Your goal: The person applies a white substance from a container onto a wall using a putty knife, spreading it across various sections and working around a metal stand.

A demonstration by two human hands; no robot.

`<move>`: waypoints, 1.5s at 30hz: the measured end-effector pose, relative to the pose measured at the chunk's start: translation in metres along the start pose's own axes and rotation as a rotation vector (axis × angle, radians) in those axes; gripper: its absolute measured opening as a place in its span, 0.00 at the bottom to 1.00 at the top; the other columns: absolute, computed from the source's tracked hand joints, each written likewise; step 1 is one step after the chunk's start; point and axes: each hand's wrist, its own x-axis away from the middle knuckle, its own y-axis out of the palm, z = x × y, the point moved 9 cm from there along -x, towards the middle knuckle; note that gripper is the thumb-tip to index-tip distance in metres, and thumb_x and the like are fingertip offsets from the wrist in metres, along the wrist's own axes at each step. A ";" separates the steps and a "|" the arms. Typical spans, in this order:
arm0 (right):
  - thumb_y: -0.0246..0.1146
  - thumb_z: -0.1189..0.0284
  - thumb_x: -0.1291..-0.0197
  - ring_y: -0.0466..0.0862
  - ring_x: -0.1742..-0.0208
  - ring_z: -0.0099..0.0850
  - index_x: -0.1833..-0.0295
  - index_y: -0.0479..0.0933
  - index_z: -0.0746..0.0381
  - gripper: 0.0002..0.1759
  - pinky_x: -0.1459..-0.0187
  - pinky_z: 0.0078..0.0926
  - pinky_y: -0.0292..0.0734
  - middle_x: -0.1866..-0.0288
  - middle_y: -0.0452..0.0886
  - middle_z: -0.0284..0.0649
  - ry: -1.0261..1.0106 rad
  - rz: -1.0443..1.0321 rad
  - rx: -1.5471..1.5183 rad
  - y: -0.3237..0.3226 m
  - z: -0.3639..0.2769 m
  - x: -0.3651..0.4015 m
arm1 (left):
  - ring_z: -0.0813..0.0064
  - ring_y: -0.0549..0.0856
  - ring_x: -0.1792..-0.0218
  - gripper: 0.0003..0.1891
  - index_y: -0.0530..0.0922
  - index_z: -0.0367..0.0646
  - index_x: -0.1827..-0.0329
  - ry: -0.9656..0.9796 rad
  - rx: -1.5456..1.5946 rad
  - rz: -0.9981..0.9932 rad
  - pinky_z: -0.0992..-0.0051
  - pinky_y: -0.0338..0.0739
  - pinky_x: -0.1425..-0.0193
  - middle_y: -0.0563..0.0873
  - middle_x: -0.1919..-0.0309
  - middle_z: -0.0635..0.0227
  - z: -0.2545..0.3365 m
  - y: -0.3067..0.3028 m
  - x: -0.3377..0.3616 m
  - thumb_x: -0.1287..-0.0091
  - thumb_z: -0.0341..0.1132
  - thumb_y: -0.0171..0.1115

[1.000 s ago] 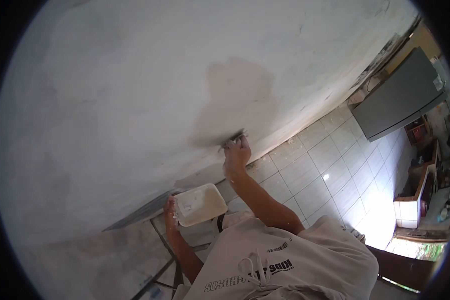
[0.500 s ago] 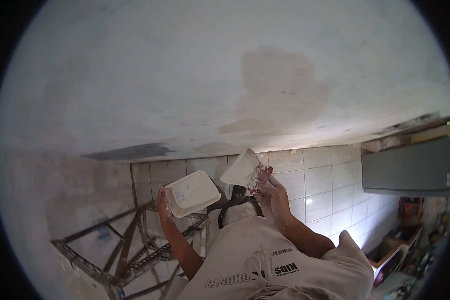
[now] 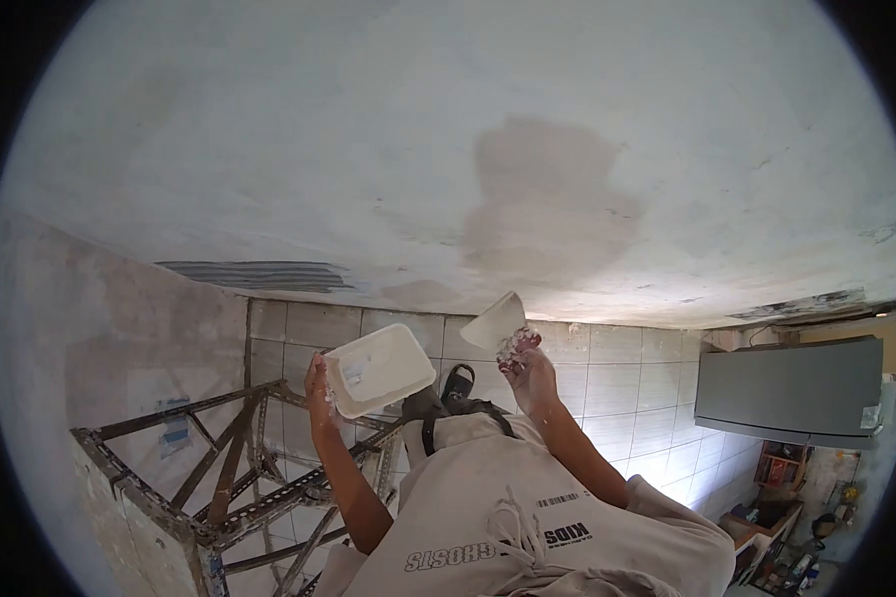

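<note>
In my left hand [image 3: 321, 390] is a shallow white plastic tub [image 3: 405, 341], its fingers closed on the left rim. The tub is tilted with its open side facing me, and a pale grey smear shows inside. My right hand [image 3: 536, 383] grips a putty knife [image 3: 494, 320] by its red, white-caked handle. The wide pale blade points up and left, apart from both the tub and the wall [image 3: 368, 139]. White residue covers the fingers of both hands. A darker, damp-looking patch [image 3: 548, 199] marks the wall above the knife.
A rusty slotted-metal frame [image 3: 219, 527] stands at lower left, close to my left forearm. A grey refrigerator [image 3: 786, 388] is at right, with a cluttered wooden shelf [image 3: 767, 522] below it in view. Large tiles [image 3: 617, 383] cover the floor. My sandalled foot [image 3: 458, 383] shows between my hands.
My view has shifted, bringing more of the metal frame and floor into sight. The putty knife has turned slightly and sits a little farther from the tub. Both hands keep their holds.
</note>
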 end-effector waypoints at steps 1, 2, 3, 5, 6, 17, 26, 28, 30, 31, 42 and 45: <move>0.49 0.79 0.42 0.78 0.55 0.32 0.50 0.68 0.62 0.14 0.51 0.33 0.77 0.54 0.75 0.39 -0.077 -0.042 0.069 0.018 -0.014 0.009 | 0.75 0.79 0.53 0.25 0.72 0.38 0.43 0.013 -0.017 -0.014 0.74 0.73 0.46 0.80 0.53 0.67 0.004 0.006 0.002 0.31 0.50 0.57; 0.50 0.78 0.43 0.78 0.57 0.32 0.50 0.68 0.62 0.14 0.52 0.32 0.77 0.55 0.75 0.38 -0.153 -0.083 0.137 0.030 -0.025 0.015 | 0.76 0.79 0.55 0.24 0.73 0.38 0.45 0.025 -0.034 -0.028 0.75 0.73 0.48 0.80 0.55 0.67 0.008 0.011 0.003 0.31 0.50 0.57; 0.50 0.78 0.43 0.78 0.57 0.32 0.50 0.68 0.62 0.14 0.52 0.32 0.77 0.55 0.75 0.38 -0.154 -0.086 0.144 0.032 -0.024 0.014 | 0.76 0.79 0.55 0.24 0.73 0.38 0.45 0.026 -0.027 -0.025 0.75 0.73 0.48 0.80 0.55 0.67 0.009 0.015 0.003 0.31 0.50 0.57; 0.51 0.77 0.44 0.79 0.55 0.31 0.46 0.68 0.63 0.18 0.51 0.31 0.76 0.53 0.76 0.38 -0.221 -0.300 0.164 0.049 -0.030 0.018 | 0.78 0.79 0.58 0.22 0.76 0.38 0.49 0.013 -0.092 -0.119 0.76 0.73 0.50 0.81 0.59 0.69 0.007 0.033 0.004 0.31 0.50 0.57; 0.51 0.77 0.44 0.79 0.55 0.31 0.46 0.68 0.63 0.18 0.51 0.31 0.76 0.53 0.76 0.38 -0.218 -0.300 0.173 0.051 -0.029 0.019 | 0.78 0.79 0.58 0.22 0.76 0.38 0.49 0.010 -0.084 -0.115 0.76 0.73 0.50 0.81 0.59 0.69 0.006 0.037 0.005 0.31 0.50 0.57; 0.55 0.75 0.41 0.78 0.48 0.26 0.40 0.68 0.67 0.22 0.48 0.27 0.75 0.48 0.77 0.38 0.037 -0.659 0.308 0.070 -0.002 0.042 | 0.81 0.78 0.61 0.20 0.78 0.38 0.52 0.062 -0.115 -0.116 0.79 0.72 0.54 0.81 0.63 0.72 -0.030 0.067 0.048 0.28 0.49 0.53; 0.59 0.77 0.41 0.82 0.66 0.32 0.55 0.79 0.65 0.09 0.63 0.29 0.78 0.66 0.81 0.43 -0.952 -0.791 1.589 0.123 -0.095 0.052 | 0.81 0.78 0.60 0.19 0.78 0.39 0.50 0.223 0.086 0.312 0.79 0.72 0.53 0.82 0.61 0.71 -0.123 0.035 0.132 0.27 0.47 0.53; 0.60 0.78 0.42 0.83 0.68 0.36 0.58 0.79 0.65 0.07 0.66 0.31 0.78 0.66 0.81 0.46 -1.208 -0.882 1.631 0.134 -0.103 0.046 | 0.79 0.78 0.57 0.21 0.77 0.39 0.49 0.213 0.174 0.342 0.77 0.71 0.49 0.81 0.59 0.70 -0.162 0.031 0.150 0.29 0.49 0.54; 0.61 0.76 0.43 0.82 0.68 0.44 0.62 0.79 0.66 0.05 0.65 0.37 0.77 0.67 0.80 0.49 -1.405 -0.962 1.711 0.144 -0.099 0.034 | 0.76 0.77 0.52 0.24 0.76 0.38 0.46 0.190 0.300 0.375 0.75 0.69 0.42 0.80 0.55 0.67 -0.207 0.025 0.173 0.31 0.52 0.56; 0.62 0.73 0.43 0.81 0.66 0.47 0.65 0.78 0.67 0.07 0.63 0.41 0.77 0.67 0.80 0.51 -1.501 -0.990 1.761 0.146 -0.093 0.024 | 0.76 0.77 0.52 0.24 0.76 0.38 0.46 0.183 0.325 0.387 0.75 0.69 0.42 0.80 0.55 0.67 -0.226 0.026 0.185 0.31 0.52 0.56; 0.66 0.67 0.45 0.82 0.68 0.50 0.66 0.78 0.64 0.10 0.66 0.43 0.77 0.68 0.82 0.50 -1.884 -0.509 1.991 0.173 -0.121 -0.014 | 0.72 0.77 0.49 0.31 0.68 0.34 0.36 0.198 0.516 0.582 0.74 0.69 0.40 0.79 0.49 0.64 -0.328 -0.006 0.280 0.30 0.52 0.55; 0.66 0.67 0.45 0.82 0.68 0.50 0.65 0.78 0.63 0.10 0.66 0.43 0.77 0.69 0.82 0.50 -1.995 -0.550 1.864 0.177 -0.138 0.019 | 0.71 0.76 0.45 0.33 0.64 0.33 0.32 0.194 0.536 0.576 0.73 0.67 0.37 0.77 0.45 0.62 -0.336 -0.018 0.293 0.30 0.52 0.55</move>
